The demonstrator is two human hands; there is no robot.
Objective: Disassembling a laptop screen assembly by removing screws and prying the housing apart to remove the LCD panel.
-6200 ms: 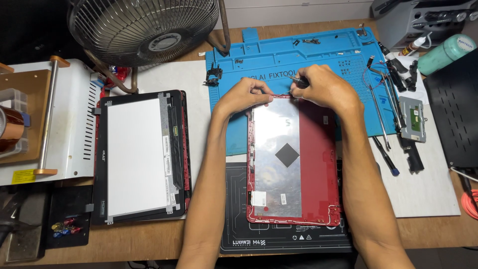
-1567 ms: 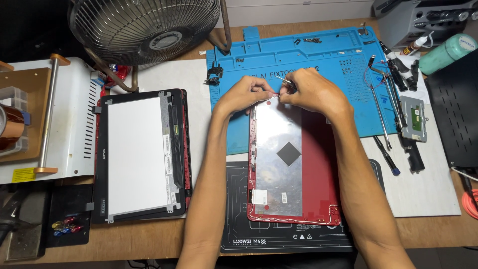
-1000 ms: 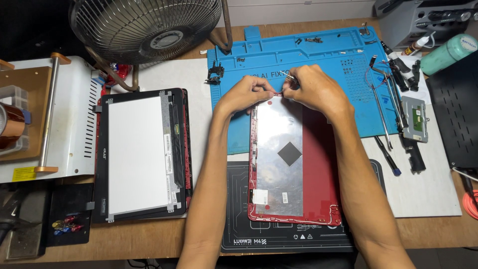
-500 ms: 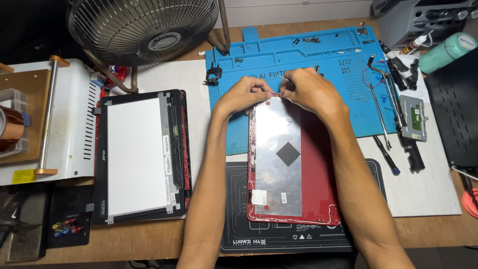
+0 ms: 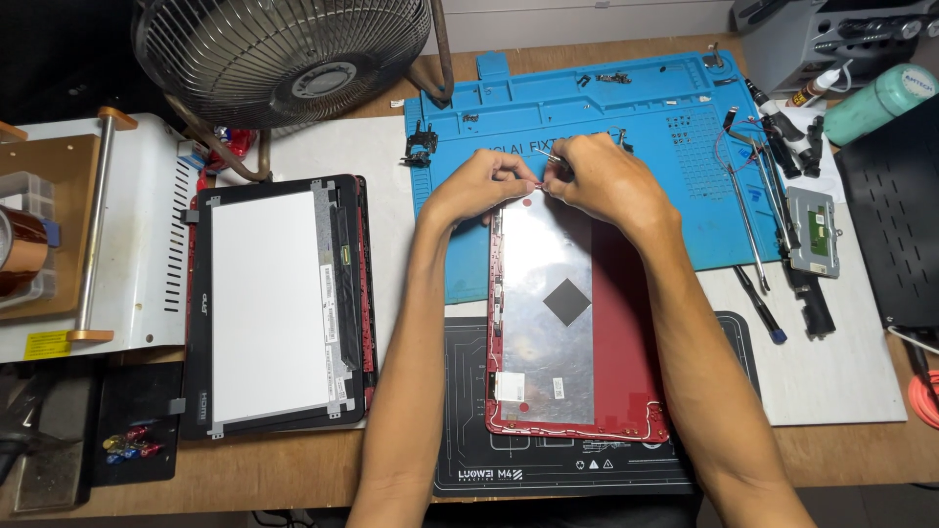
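Tweezers pinched in right hand, left hand clamping red laptop lid steady at frame centre.

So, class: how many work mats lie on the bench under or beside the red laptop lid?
2. A blue mat lies at the back under both hands; a black mat lies at the front under the red lid. Others may be hidden.

Both hands, the left hand and the right hand, sit at the far end of the laptop lid. The screen panel lies left of them. The tools lie to their right, and the fan stands behind them.
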